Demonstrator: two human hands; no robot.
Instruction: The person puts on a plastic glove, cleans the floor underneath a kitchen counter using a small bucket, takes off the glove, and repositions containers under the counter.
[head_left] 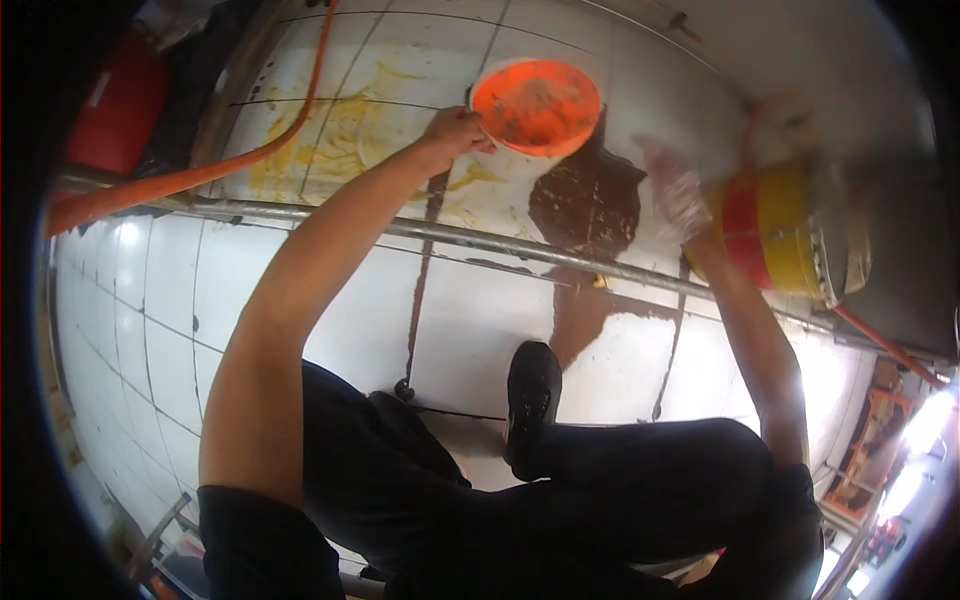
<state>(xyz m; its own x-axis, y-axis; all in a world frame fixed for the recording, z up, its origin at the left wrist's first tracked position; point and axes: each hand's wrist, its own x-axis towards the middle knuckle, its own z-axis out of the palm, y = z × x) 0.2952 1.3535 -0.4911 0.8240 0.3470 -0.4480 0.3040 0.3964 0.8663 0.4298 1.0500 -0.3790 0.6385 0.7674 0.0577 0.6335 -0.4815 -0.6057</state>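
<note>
My left hand (460,134) is closed on the rim of an orange basin (536,107), which is tilted so that its wet, stained inside shows. Below the basin, a reddish-brown puddle (588,200) spreads over the white tiled floor (470,340). My right hand (680,195) is blurred by motion, with its fingers stretched out and something thin and clear, like a plastic glove, over it. It is just left of a yellow and red bucket (765,230) lying on its side, and whether it touches the bucket is unclear.
A metal pipe (480,240) crosses in front of me beneath both forearms. An orange hose (250,155) curves along the left. Yellow smears (355,135) mark the tiles. A red container (118,105) stands at the far left. My black shoe (533,395) is below the pipe.
</note>
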